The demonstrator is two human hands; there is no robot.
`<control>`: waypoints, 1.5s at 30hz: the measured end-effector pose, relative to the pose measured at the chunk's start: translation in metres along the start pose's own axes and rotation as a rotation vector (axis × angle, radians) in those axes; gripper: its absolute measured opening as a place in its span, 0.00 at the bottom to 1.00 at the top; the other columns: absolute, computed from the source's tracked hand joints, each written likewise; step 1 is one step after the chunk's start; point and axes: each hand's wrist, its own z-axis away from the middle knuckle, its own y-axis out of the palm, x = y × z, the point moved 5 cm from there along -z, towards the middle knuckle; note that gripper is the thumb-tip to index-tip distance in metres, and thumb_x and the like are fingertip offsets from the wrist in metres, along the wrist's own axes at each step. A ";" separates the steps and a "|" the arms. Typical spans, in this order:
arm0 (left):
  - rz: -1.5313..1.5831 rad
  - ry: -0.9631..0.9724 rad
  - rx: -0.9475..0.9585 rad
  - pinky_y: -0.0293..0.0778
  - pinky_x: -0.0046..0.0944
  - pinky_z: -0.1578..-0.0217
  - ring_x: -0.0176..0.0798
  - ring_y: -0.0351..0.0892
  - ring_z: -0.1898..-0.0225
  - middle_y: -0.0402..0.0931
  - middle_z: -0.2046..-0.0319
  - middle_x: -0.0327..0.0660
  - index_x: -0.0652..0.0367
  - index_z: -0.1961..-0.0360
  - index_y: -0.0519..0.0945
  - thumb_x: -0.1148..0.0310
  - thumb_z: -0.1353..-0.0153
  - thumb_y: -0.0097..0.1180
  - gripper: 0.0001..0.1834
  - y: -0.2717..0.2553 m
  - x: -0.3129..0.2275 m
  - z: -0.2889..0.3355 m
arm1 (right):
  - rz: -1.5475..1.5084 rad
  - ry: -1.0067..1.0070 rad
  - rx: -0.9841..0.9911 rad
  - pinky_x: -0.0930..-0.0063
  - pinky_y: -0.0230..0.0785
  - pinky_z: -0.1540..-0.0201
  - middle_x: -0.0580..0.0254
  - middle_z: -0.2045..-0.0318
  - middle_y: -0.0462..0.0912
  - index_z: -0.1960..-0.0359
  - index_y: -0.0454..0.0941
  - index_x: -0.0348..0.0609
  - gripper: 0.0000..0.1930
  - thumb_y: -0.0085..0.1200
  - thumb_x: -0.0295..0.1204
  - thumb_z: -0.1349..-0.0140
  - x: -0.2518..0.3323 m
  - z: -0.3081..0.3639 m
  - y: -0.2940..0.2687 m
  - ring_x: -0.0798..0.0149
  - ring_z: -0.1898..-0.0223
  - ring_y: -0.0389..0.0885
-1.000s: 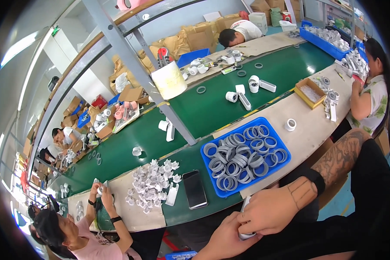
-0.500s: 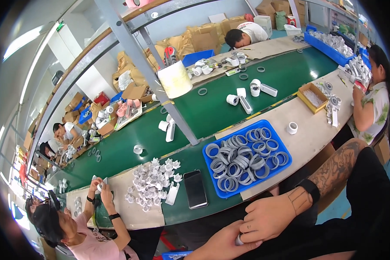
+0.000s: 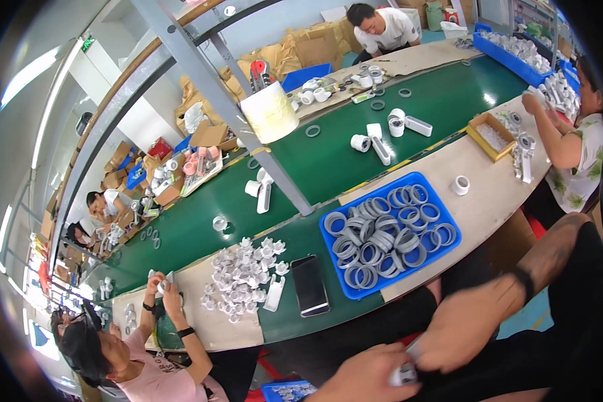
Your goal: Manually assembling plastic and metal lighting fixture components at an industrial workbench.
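Note:
In front of my lap, low in the picture, my left hand (image 3: 365, 376) is closed around a small white part (image 3: 404, 375) with dark marks on its end. Just to the right and a little higher, my right hand (image 3: 463, 328) is smeared by motion. A small greyish piece (image 3: 414, 350) shows at its fingertips, close above the white part; its kind is unclear. Beyond my hands on the bench lies a blue tray (image 3: 333, 258) filled with grey rings (image 3: 385, 234). Left of it are a black phone (image 3: 310, 285) and a heap of small white plastic parts (image 3: 242, 278).
A green conveyor (image 3: 288, 167) carries white parts and loose rings. A grey metal post (image 3: 275, 167) rises at the bench. Co-workers sit at the left and right; another (image 3: 385, 32) leans over the far side. A blue bin (image 3: 288, 390) of small parts sits below the bench.
My hands have drawn slightly apart and the white part in my left hand has come into sight. The far co-worker has lifted their head; the right co-worker's hands have risen.

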 end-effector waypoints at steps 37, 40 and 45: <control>-1.134 -0.596 -1.005 0.71 0.68 0.32 0.64 0.76 0.27 0.73 0.22 0.54 0.57 0.15 0.62 0.39 0.32 0.71 0.54 -0.490 0.389 -0.314 | 0.101 1.157 -1.036 0.51 0.67 0.65 0.52 0.72 0.79 0.67 0.77 0.42 0.10 0.66 0.29 0.46 -0.328 0.197 0.160 0.43 0.72 0.75; -1.169 -0.569 -1.043 0.68 0.67 0.28 0.61 0.75 0.24 0.72 0.20 0.51 0.54 0.10 0.56 0.45 0.32 0.73 0.57 -0.467 0.378 -0.342 | 0.112 1.184 -1.012 0.51 0.67 0.65 0.53 0.73 0.79 0.67 0.77 0.42 0.10 0.65 0.29 0.47 -0.323 0.199 0.157 0.43 0.72 0.74; -1.302 -0.658 -0.903 0.70 0.64 0.30 0.60 0.79 0.28 0.81 0.29 0.51 0.51 0.18 0.69 0.52 0.30 0.68 0.43 -0.469 0.388 -0.315 | 0.124 1.144 -1.044 0.51 0.66 0.65 0.52 0.73 0.78 0.68 0.77 0.42 0.09 0.65 0.29 0.46 -0.309 0.201 0.157 0.44 0.72 0.74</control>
